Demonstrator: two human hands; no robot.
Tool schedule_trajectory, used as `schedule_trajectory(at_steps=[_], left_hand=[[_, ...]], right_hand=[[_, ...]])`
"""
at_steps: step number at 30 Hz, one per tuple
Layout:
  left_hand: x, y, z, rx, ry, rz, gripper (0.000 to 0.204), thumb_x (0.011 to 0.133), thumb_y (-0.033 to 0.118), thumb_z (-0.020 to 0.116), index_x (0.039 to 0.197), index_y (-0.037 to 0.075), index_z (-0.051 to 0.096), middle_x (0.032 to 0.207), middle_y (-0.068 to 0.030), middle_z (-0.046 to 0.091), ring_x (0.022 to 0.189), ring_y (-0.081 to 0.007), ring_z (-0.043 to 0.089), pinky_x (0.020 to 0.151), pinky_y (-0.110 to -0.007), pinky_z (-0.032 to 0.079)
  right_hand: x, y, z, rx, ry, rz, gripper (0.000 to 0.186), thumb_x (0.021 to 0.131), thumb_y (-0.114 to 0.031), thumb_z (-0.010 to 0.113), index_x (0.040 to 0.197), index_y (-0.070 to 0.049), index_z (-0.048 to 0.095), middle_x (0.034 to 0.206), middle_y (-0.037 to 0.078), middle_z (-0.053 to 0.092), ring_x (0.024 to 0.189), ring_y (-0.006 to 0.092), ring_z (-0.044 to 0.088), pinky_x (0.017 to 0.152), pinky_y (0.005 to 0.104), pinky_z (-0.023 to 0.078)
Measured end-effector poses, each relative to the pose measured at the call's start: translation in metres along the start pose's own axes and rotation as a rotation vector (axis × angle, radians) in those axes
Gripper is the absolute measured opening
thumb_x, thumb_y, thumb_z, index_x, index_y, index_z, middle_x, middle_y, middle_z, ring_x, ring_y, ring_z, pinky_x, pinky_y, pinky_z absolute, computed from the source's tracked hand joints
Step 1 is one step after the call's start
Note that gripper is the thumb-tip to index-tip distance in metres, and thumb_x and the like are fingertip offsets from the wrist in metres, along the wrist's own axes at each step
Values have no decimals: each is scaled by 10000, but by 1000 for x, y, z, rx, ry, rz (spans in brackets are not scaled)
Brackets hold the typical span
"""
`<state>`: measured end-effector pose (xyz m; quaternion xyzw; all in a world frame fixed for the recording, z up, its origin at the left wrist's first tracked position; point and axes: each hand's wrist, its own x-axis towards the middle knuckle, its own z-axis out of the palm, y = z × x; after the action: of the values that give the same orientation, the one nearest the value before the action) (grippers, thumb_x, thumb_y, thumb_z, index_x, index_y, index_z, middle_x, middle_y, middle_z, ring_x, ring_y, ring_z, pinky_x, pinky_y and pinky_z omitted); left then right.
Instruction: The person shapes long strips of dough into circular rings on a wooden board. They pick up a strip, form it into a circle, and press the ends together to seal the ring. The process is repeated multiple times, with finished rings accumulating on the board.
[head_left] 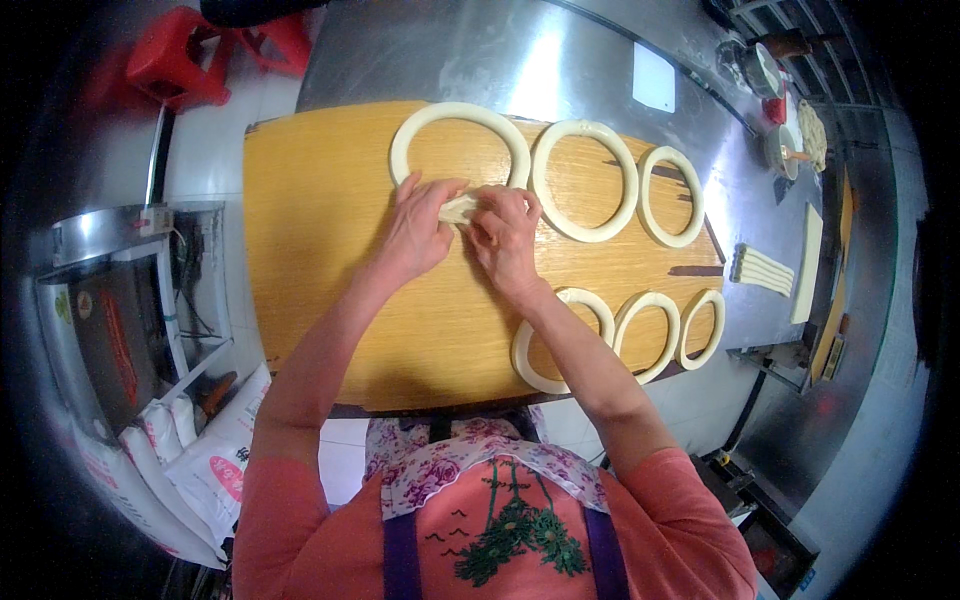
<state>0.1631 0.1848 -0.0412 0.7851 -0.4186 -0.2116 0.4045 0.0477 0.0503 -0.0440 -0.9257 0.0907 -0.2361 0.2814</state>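
Big ring: It lies at the back left of the board, a loop of pale dough. Its near side goes in under the fingers.
Soft bit: It is the part of the big ring between the two hands. It looks squashed and bumpy, so I think this join isn't done.
Left hand: Its fingers are bent and pinch the soft bit from the left. Its back faces up.
Right hand: It is curled up and pinches the soft bit from the right. I can't see all its fingertips.
Arms: Both reach forward and lean in, so the hands are near each other. The right one crosses over part of a front ring.
Other rings: Five more lie on the board, two at the back and three in front. They look joined and done, but the arm hides some of one.
Strips: They lie on the metal table, off to the right, beside a long slab. They're straight, not made into rings.
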Motion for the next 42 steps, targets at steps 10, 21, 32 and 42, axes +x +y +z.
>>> schedule_trajectory(at_steps=[10,21,32,42], left_hand=[[11,4,-7,-46,-99,-47,646,770,-119,508,1386,75,511,1265,-117,669,1242,-308,544,1181,-487,237],[26,6,-2,-212,-54,-199,317,851,82,695,1161,14,676,1001,-133,749,937,-240,711,850,-344,541],[7,15,7,-50,-53,-94,382,881,94,668,1258,53,623,1253,-170,645,1182,-271,607,1005,-387,470],[-32,6,11,497,-308,352,536,987,207,540,1468,14,403,1544,-152,394,1476,-293,285,1237,-441,196]], right_hand=[[2,0,-14,78,-166,185,167,719,-133,788,872,-68,765,1141,45,630,1168,252,516,1061,467,278],[-21,-1,-43,146,-62,398,195,806,-80,730,996,-40,743,1175,108,642,1099,291,593,942,394,486],[-70,27,-64,196,-79,544,185,905,11,663,1080,39,713,1180,90,632,1027,179,643,858,268,539],[-22,20,-75,163,-78,496,209,913,43,638,1119,57,672,1159,102,641,1030,162,653,806,244,542]])
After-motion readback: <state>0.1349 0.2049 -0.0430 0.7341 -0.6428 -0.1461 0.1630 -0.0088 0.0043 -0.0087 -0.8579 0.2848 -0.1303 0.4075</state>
